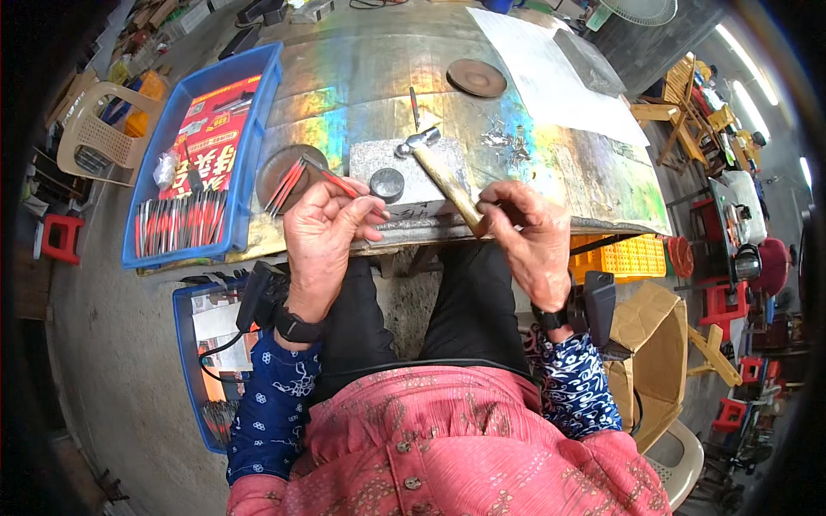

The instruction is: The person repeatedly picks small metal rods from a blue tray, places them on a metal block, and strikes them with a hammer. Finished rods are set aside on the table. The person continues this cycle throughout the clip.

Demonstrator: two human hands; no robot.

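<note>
My left hand [325, 232] is closed in a pinch on a slim red piece with a dark tip [342, 184], which points up and left over the bench edge. Just beyond it, several similar red pieces [288, 186] lie on a round dark dish [274, 168]. A hammer [447, 184] rests slantwise, its head on a flat grey metal block [366, 159]. At the handle's lower end, the thumb and fingers of my right hand [529, 236] are closed around it; how firmly is hard to see. A small round dark disc [387, 183] sits on the block between my hands.
A blue tray [274, 82] at the left holds many slim red pieces [181, 225] and a red printed sheet. On the bench lie a brown round dish [476, 77], metal scraps [508, 142], a thin dark rod [414, 107] and white paper [559, 95]. A cardboard box [654, 361] stands at the right.
</note>
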